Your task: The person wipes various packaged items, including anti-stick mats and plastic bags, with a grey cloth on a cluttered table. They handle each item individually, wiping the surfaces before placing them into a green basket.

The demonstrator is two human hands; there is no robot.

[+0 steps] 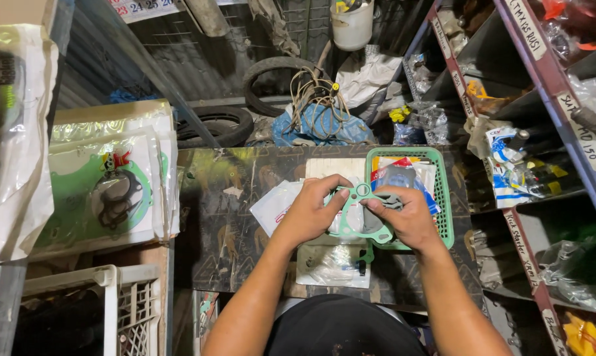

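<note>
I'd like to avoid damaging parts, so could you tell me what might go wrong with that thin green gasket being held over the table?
Held by both the left hand and right hand, the thin green gasket could bend or tear if pulled. If dropped, it might get lost among the plastic packets beside the green basket.

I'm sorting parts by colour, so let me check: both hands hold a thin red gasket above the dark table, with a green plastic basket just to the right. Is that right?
Not quite: the gasket is pale green, not red, as the head view shows. The rest stands: the left hand and right hand both hold it above the dark table, with the green plastic basket just to the right.
</note>
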